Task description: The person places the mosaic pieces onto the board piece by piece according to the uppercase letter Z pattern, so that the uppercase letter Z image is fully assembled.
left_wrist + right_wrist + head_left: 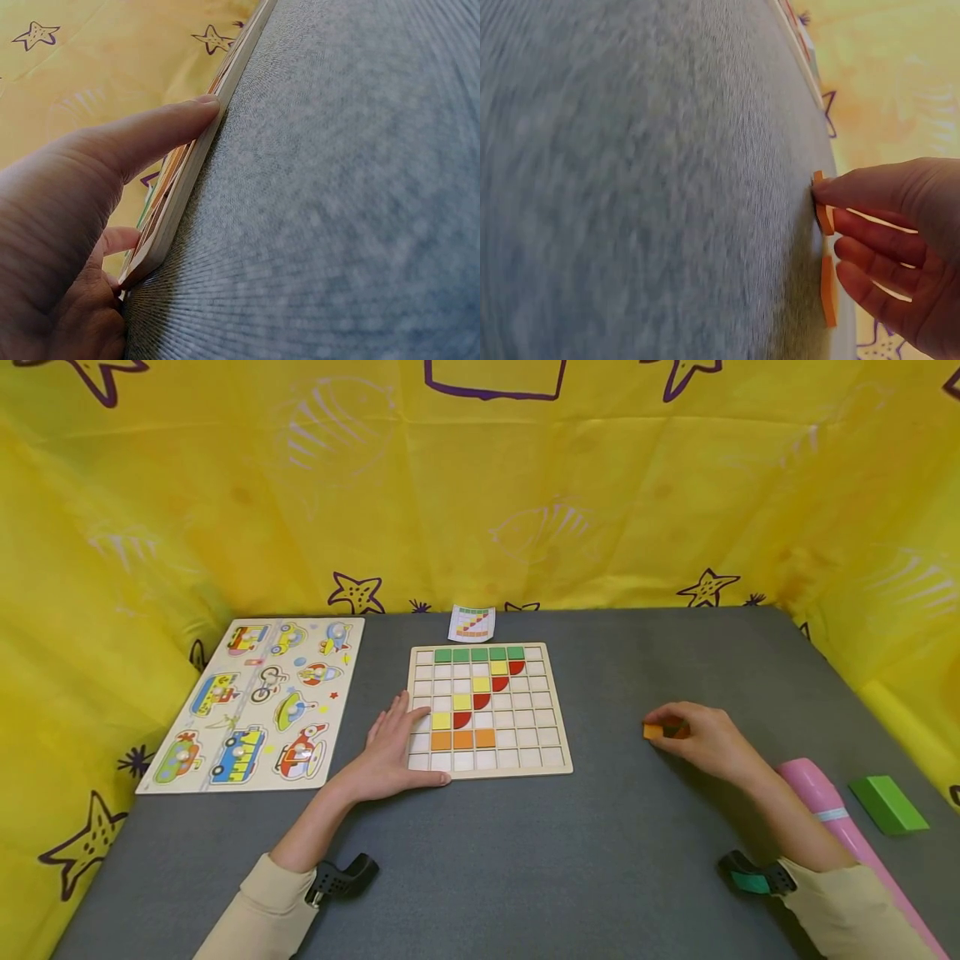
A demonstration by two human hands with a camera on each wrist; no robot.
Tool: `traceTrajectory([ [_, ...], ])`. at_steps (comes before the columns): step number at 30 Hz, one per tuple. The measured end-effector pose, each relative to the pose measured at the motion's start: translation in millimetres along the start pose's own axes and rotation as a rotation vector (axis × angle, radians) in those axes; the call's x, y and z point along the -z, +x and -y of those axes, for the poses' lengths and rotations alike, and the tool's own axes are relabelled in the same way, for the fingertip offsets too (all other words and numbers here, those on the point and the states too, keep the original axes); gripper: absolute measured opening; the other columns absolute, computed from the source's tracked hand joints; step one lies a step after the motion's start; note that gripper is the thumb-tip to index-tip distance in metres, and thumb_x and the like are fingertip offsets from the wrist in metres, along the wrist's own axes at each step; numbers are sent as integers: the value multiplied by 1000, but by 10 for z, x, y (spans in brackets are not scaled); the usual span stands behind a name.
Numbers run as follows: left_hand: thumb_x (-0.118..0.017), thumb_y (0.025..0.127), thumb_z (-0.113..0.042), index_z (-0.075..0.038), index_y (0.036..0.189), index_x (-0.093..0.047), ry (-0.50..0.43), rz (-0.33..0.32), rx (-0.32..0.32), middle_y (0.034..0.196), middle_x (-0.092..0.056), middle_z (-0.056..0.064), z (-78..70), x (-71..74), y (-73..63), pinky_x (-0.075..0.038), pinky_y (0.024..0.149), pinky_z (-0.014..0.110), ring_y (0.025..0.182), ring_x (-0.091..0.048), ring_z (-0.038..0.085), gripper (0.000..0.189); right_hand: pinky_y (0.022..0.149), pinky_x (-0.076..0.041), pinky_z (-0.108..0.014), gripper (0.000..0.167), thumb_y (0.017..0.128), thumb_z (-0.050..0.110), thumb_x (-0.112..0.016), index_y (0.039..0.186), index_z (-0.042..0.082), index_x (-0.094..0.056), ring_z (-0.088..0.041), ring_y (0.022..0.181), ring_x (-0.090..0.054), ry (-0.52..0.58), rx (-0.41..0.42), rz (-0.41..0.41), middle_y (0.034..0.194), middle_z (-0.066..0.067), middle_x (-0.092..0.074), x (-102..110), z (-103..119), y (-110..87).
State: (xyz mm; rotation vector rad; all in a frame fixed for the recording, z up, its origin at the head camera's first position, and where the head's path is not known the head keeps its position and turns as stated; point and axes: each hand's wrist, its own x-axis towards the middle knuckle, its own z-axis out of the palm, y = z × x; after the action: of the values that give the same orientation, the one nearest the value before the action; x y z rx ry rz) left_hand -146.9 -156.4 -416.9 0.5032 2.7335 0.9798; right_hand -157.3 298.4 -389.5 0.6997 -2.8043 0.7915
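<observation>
My left hand (392,745) rests at the near left corner of a wooden grid board (525,760), thumb along the front edge and another finger reaching over the left side. In the left wrist view the straight thumb (161,135) presses on the board's rim. Green, yellow, red and orange tiles sit in the grid: a green row, yellow squares beside red quarter-rounds in a diagonal, and an orange row (462,739). Right of the board, my right hand (705,739) pinches an orange square tile (823,210) close over the table. A second orange tile (828,292) lies beneath its other fingers.
A small pattern card (472,624) stands behind the board. On the left lies a wooden vehicle puzzle (255,710). A pink rolled item (813,785) and a green block (888,804) are at the right, near my right forearm. Yellow cloth (480,485) surrounds the grey table.
</observation>
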Motion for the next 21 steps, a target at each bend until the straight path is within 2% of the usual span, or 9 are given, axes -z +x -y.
traceTrajectory([
  [4, -79, 73, -54, -4, 149, -28, -4, 3, 2, 160, 5, 23, -3, 4, -1, 2, 114, 56, 147, 7, 37, 104, 69, -50, -28, 17, 83, 12, -78, 99, 11, -74, -16, 78, -64, 26, -16, 20, 92, 2, -71, -47, 63, 69],
  [11, -79, 73, -53, -4, 149, -28, -5, 4, 2, 160, 5, 23, -16, 10, 4, 2, 114, 56, 147, 7, 36, 104, 74, -54, -41, 18, 84, 14, -77, 101, 11, -73, -19, 85, -66, 94, -36, 77, 95, 1, -70, -177, 265, 259],
  [21, -79, 73, -53, -2, 149, -29, 15, -12, -6, 160, 3, 25, -34, -3, -12, 0, 114, 57, 147, 5, 38, 104, 74, -52, -39, 23, 82, 12, -79, 104, 11, -73, -19, 87, -61, 187, 28, 142, 99, 1, -69, -417, 625, 546],
])
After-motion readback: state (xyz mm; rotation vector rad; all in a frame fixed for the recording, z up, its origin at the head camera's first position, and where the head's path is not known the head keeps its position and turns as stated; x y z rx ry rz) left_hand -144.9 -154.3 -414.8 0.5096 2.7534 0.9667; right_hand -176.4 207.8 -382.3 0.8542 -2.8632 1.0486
